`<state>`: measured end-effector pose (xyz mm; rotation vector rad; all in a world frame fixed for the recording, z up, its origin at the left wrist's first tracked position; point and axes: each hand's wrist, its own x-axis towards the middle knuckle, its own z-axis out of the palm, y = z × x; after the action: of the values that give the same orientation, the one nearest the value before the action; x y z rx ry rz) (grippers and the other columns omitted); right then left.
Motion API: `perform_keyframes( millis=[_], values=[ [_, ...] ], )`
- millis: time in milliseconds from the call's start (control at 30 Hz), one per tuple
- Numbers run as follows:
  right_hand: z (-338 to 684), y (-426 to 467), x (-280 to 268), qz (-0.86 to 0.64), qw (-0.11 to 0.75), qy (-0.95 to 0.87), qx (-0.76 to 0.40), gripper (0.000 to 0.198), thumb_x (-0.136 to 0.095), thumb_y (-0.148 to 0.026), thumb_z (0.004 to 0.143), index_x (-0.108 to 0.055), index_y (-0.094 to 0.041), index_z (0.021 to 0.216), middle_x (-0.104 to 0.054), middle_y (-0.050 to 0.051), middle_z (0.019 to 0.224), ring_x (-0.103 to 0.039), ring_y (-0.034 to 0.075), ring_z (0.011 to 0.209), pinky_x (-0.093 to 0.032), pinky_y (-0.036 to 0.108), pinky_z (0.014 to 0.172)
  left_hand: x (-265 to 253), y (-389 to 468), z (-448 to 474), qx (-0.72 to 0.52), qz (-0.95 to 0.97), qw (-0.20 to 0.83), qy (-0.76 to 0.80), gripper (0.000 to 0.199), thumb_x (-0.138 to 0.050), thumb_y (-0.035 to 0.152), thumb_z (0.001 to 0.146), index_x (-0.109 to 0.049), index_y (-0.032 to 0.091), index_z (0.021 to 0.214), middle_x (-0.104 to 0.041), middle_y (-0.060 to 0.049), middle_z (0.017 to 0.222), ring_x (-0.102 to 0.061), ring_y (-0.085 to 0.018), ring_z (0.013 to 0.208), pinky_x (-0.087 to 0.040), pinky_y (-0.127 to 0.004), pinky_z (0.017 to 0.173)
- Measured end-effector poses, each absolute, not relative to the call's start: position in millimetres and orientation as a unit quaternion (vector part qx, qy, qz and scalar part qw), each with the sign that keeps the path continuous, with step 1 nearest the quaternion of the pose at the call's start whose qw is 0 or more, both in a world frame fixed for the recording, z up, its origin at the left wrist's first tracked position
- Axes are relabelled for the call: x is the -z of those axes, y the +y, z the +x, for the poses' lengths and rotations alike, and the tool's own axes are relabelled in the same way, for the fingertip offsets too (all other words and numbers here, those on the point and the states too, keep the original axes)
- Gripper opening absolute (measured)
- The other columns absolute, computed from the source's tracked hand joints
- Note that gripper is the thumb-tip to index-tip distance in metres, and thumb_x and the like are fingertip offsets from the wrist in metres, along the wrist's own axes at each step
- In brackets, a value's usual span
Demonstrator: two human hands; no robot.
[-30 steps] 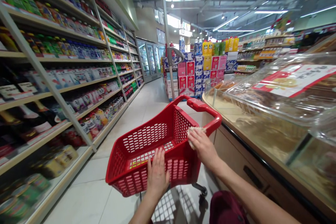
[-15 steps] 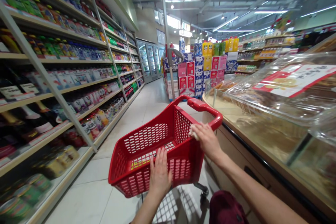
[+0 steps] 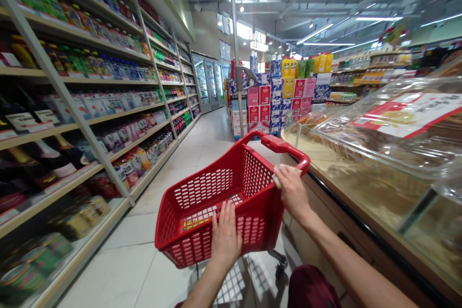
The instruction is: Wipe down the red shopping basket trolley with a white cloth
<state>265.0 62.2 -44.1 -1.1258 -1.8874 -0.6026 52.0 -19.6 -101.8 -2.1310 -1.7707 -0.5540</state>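
Note:
A red plastic shopping cart [image 3: 202,187] with lattice sides stands before me, its handle bar pointing away to the right. My left hand [image 3: 225,236] lies on the near side rim, fingers stretched out flat against it. At the corner by the handle, my right hand [image 3: 293,192] presses a crumpled whitish cloth [image 3: 277,180] onto the red frame; most of the cloth is hidden under the fingers. Through the basket floor shows something yellow, too small to make out. One caster wheel [image 3: 280,267] is visible underneath.
Drink shelves [image 3: 108,120] line the left side. On the right, close to my arm, runs a counter [image 3: 335,178] with clear plastic food packages [image 3: 404,120]. Stacked cartons [image 3: 265,106] and a metal pole [image 3: 236,48] stand ahead. Glass-door coolers [image 3: 209,82] are farther back.
My right hand has slid with the cloth along the cart's frame, right and up toward the handle. The cart and surroundings sit slightly farther right in view; my left hand stays on the rim.

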Motion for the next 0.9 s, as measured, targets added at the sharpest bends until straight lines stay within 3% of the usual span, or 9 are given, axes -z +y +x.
perform_keyframes(
  millis=[167,333,533,733,900],
  values=[
    [244,52,57,-0.369,0.378,-0.824,0.206,0.041,-0.034,-0.006,0.082,-0.052,-0.02,0.117,-0.055,0.006,0.119,-0.041,0.02,0.118,-0.037,0.042,0.095,105,-17,51,0.183,-0.744,0.153,-0.624,0.07,-0.039,0.017,0.068,-0.017,0.008,0.133,-0.023,-0.01,0.141,-0.012,-0.022,0.131,-0.018,-0.046,0.104],
    [252,60,49,-0.457,0.419,-0.755,0.213,0.04,-0.033,-0.006,0.082,-0.054,-0.014,0.115,-0.054,0.012,0.118,-0.041,0.025,0.117,-0.034,0.049,0.095,105,-17,54,0.169,-0.747,0.146,-0.626,0.072,-0.04,0.018,0.068,-0.014,0.01,0.134,-0.02,-0.008,0.142,-0.01,-0.022,0.131,-0.018,-0.045,0.104],
    [229,48,66,-0.357,0.376,-0.837,0.176,0.039,-0.036,-0.008,0.083,-0.052,-0.019,0.117,-0.053,0.006,0.12,-0.042,0.02,0.117,-0.036,0.042,0.096,102,-20,49,0.156,-0.754,0.136,-0.623,0.072,-0.04,0.018,0.067,-0.015,0.01,0.134,-0.02,-0.009,0.142,-0.011,-0.022,0.131,-0.017,-0.045,0.105],
    [248,61,58,-0.446,0.441,-0.751,0.205,0.04,-0.035,-0.007,0.082,-0.053,-0.015,0.116,-0.053,0.011,0.119,-0.041,0.024,0.117,-0.033,0.047,0.097,106,-29,35,0.146,-0.722,0.144,-0.661,0.068,-0.04,0.019,0.068,-0.02,0.008,0.133,-0.021,-0.01,0.142,-0.01,-0.024,0.131,-0.015,-0.046,0.105],
    [223,52,74,-0.349,0.375,-0.843,0.165,0.041,-0.035,-0.006,0.082,-0.051,-0.019,0.118,-0.053,0.005,0.12,-0.041,0.02,0.118,-0.036,0.041,0.097,107,-30,32,0.128,-0.73,0.143,-0.655,0.068,-0.039,0.022,0.07,-0.02,0.008,0.133,-0.022,-0.01,0.141,-0.012,-0.023,0.131,-0.017,-0.045,0.105]
  ],
)
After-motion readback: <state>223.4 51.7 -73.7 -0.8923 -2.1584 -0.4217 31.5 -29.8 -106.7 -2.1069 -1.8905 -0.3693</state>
